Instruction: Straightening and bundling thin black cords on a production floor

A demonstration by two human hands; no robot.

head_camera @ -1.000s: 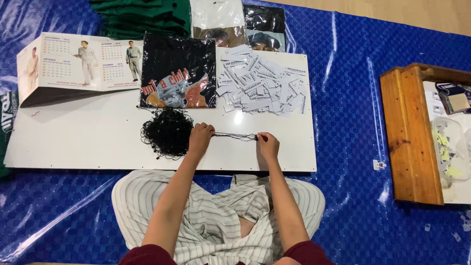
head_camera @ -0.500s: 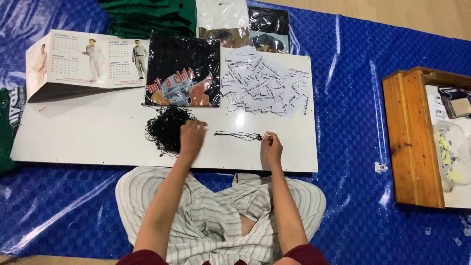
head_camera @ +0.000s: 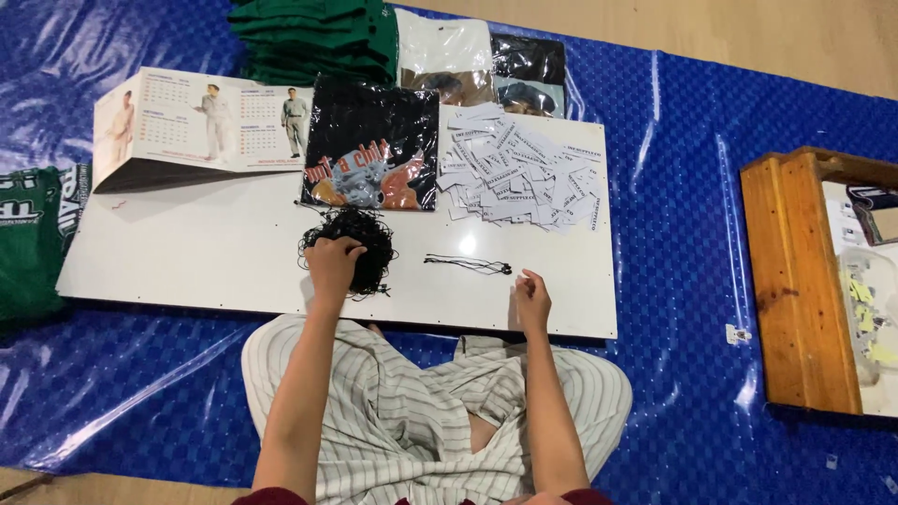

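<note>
Your right hand (head_camera: 533, 301) rests on the near edge of the white desk (head_camera: 187, 262), fingers loosely curled and holding nothing. The loose black cord (head_camera: 468, 266) lies just beyond it and slightly to its left, its long axis running side to side. Your left hand (head_camera: 334, 264) is farther off, fingers closed down into the tangled bundle of black cords (head_camera: 369, 234). Beyond the cord sits the pile of white paper tags (head_camera: 524, 173).

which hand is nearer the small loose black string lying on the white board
Right. The right hand sits just below the loose string's right end, apart from it. The left hand is further left, resting on the tangled black string pile.
</note>
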